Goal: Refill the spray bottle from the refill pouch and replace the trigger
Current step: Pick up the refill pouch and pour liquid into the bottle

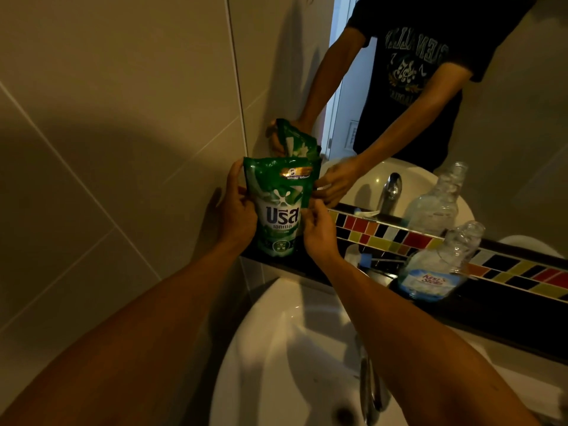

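A green refill pouch (281, 204) stands upright on the dark ledge (479, 305) in front of the mirror. My left hand (238, 210) grips its left edge and my right hand (318, 232) pinches its right edge. A clear spray bottle (439, 265) with a blue label stands on the ledge to the right, its neck open with no trigger on it. The trigger is not clearly visible; a small white and blue object (359, 256) lies on the ledge between pouch and bottle.
A white basin (276, 348) with a chrome tap (370, 385) sits below the ledge. The mirror (507, 133) reflects a person, the pouch and the bottle. A strip of coloured tiles (522, 272) runs along the mirror's base. A tiled wall (107, 149) is on the left.
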